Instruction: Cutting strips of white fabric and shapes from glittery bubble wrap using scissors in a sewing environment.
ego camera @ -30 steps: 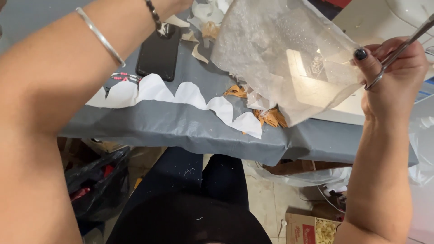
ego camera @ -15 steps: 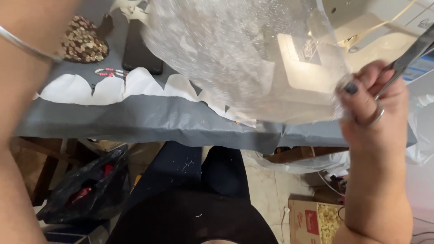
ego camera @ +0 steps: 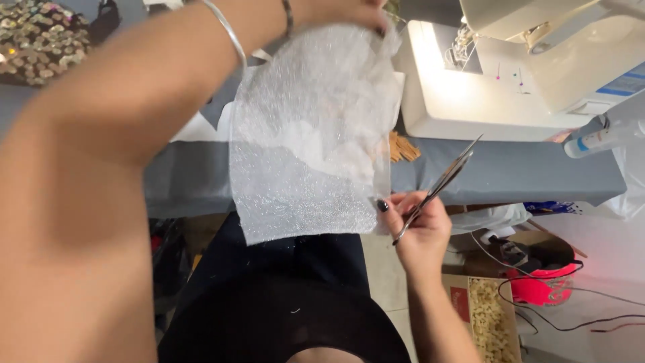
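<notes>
Over the grey table (ego camera: 524, 178), near the white sewing machine (ego camera: 510, 74) far right, I've got the sheer glittery fabric (ego camera: 306, 144) hanging up: left hand (ego camera: 339, 10) pinched on its top edge, right hand (ego camera: 420, 225) gripping its lower corner plus the scissors (ego camera: 440, 185). Probably best keeping it taut, blades pointed away.

Sheer fabric piece (ego camera: 306, 141): translucent white mesh with a fine glittery, sparkling texture; roughly rectangular with a slightly ragged lower edge. It hangs vertically, held up in the air above the near edge of the grey worktop (ego camera: 531, 175), not resting on it. Its top edge is pinched near the upper right corner; the lower right corner is pinched too.

Scissors (ego camera: 438, 186): slim, silver metal, blades closed or nearly closed, angled up and to the right, just beside the fabric's lower right corner.
</notes>
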